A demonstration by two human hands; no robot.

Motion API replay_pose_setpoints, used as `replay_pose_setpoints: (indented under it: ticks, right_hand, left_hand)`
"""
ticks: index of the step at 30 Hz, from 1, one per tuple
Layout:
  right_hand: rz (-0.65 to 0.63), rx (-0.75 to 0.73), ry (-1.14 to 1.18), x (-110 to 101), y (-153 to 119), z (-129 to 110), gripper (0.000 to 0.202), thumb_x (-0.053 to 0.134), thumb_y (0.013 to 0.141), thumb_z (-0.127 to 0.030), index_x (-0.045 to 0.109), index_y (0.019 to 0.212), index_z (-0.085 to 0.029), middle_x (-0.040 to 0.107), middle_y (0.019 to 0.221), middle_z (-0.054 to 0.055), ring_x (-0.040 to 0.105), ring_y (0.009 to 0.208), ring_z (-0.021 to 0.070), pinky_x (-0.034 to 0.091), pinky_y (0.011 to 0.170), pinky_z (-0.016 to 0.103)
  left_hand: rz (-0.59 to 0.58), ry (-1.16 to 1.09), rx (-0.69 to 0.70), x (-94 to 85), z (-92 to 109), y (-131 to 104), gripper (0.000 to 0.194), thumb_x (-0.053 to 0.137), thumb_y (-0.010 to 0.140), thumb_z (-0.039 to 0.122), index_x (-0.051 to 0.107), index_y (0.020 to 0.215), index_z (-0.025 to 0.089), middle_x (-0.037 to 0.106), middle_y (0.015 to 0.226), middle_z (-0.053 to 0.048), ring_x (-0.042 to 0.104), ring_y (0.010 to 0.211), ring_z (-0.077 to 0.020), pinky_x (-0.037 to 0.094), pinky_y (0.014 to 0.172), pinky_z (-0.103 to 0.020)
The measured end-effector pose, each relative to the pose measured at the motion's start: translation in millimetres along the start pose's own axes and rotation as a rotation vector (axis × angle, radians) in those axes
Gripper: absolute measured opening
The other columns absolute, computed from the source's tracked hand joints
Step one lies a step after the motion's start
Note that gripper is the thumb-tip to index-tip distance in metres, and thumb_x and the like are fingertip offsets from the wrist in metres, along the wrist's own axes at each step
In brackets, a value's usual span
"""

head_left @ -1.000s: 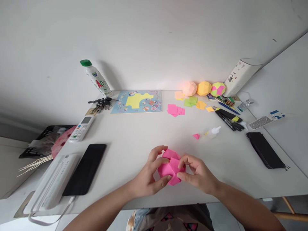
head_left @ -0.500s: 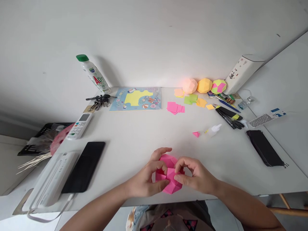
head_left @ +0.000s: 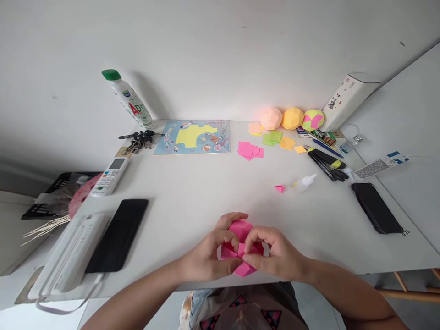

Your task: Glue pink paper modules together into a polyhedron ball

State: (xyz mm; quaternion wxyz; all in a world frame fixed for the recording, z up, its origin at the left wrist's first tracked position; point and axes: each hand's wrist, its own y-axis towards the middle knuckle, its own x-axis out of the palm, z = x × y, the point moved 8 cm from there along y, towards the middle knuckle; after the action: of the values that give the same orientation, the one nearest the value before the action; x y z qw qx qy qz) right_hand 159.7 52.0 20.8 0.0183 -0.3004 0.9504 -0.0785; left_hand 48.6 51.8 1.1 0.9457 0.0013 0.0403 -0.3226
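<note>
A pink folded-paper ball [head_left: 241,229] with open gaps in it is between my hands near the table's front edge. My left hand [head_left: 215,254] grips its left side, the forefinger and thumb pinching a flap near the middle. My right hand [head_left: 273,252] pinches the paper just right of that spot, thumb and forefinger almost touching the left fingertips. Beyond my right hand lie a small pink folded piece [head_left: 279,188] and a translucent glue bottle [head_left: 304,183]. Flat pink paper squares [head_left: 250,150] are farther back.
Three finished paper balls [head_left: 292,118] stand by the wall. Scissors and pens [head_left: 326,160] and a black pouch [head_left: 376,208] lie at right. A phone [head_left: 118,236], remote [head_left: 110,176], keys [head_left: 142,139] and a bottle [head_left: 132,103] are at left, a booklet [head_left: 213,146] at the back.
My right thumb and forefinger have moved slightly left across the pink ball, closer to my left fingertips. The whole view has shifted slightly.
</note>
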Motion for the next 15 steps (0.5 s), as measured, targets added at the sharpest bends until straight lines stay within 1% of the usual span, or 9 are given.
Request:
replay_pose_setpoints:
  ticks: [4, 7, 9, 11, 12, 13, 15]
  right_hand:
    - [-0.019, -0.008, -0.020, 0.0, -0.8, -0.1, 0.004, 0.063, 0.080, -0.019, 0.061, 0.076, -0.019, 0.060, 0.068, -0.003, 0.055, 0.060, 0.0110, 0.048, 0.056, 0.024]
    - [-0.030, 0.002, -0.048, -1.4, -1.5, 1.0, 0.005, 0.065, 0.080, -0.021, 0.061, 0.076, -0.019, 0.060, 0.069, -0.002, 0.053, 0.061, 0.0109, 0.047, 0.057, 0.024]
    - [-0.017, -0.007, -0.070, -3.7, -1.7, 0.9, 0.009, 0.066, 0.081, -0.022, 0.061, 0.074, -0.018, 0.059, 0.070, -0.001, 0.051, 0.061, 0.0109, 0.046, 0.058, 0.024]
    - [0.018, -0.024, -0.071, -6.9, -1.9, 0.8, 0.013, 0.067, 0.082, -0.026, 0.061, 0.072, -0.018, 0.059, 0.071, -0.001, 0.051, 0.063, 0.0115, 0.046, 0.060, 0.025]
    - [0.037, -0.028, -0.061, -8.2, -2.0, 1.3, 0.015, 0.067, 0.083, -0.028, 0.061, 0.072, -0.018, 0.059, 0.071, 0.000, 0.051, 0.064, 0.0118, 0.046, 0.061, 0.026]
    - [0.056, -0.026, -0.049, -9.3, -2.1, 2.1, 0.017, 0.066, 0.084, -0.030, 0.060, 0.073, -0.019, 0.059, 0.071, 0.000, 0.052, 0.065, 0.0121, 0.046, 0.062, 0.026]
    - [0.075, -0.012, -0.031, -9.4, -2.0, 4.3, 0.019, 0.065, 0.085, -0.032, 0.059, 0.074, -0.019, 0.059, 0.071, -0.001, 0.052, 0.065, 0.0121, 0.047, 0.061, 0.026]
  left_hand:
    - [0.001, -0.008, -0.021, 1.1, 5.1, 0.3, 0.016, 0.071, 0.077, 0.021, 0.056, 0.072, 0.017, 0.035, 0.147, -0.011, 0.046, 0.129, -0.0352, 0.051, 0.096, -0.050]
    - [0.001, -0.006, -0.037, 1.3, 7.0, 0.1, 0.016, 0.070, 0.078, 0.020, 0.055, 0.071, 0.017, 0.035, 0.147, -0.012, 0.043, 0.132, -0.0364, 0.051, 0.096, -0.049]
    - [0.004, 0.021, -0.029, 0.1, 8.0, 0.2, 0.013, 0.069, 0.077, 0.019, 0.057, 0.080, 0.018, 0.032, 0.149, -0.013, 0.039, 0.135, -0.0369, 0.050, 0.096, -0.049]
    - [0.015, 0.070, -0.013, -2.1, 8.6, 0.9, 0.022, 0.071, 0.074, 0.016, 0.057, 0.090, 0.019, 0.026, 0.152, -0.014, 0.035, 0.138, -0.0377, 0.049, 0.098, -0.049]
    - [0.020, 0.100, -0.005, -3.1, 8.7, 1.5, 0.026, 0.072, 0.072, 0.015, 0.057, 0.093, 0.019, 0.025, 0.152, -0.015, 0.032, 0.139, -0.0384, 0.048, 0.099, -0.050]
    - [0.021, 0.126, 0.005, -3.5, 9.0, 2.2, 0.027, 0.073, 0.071, 0.014, 0.056, 0.091, 0.019, 0.025, 0.152, -0.016, 0.030, 0.140, -0.0392, 0.046, 0.101, -0.051]
    - [0.022, 0.153, 0.018, -3.4, 9.5, 3.4, 0.021, 0.073, 0.072, 0.015, 0.055, 0.083, 0.018, 0.029, 0.150, -0.016, 0.029, 0.140, -0.0402, 0.042, 0.104, -0.054]
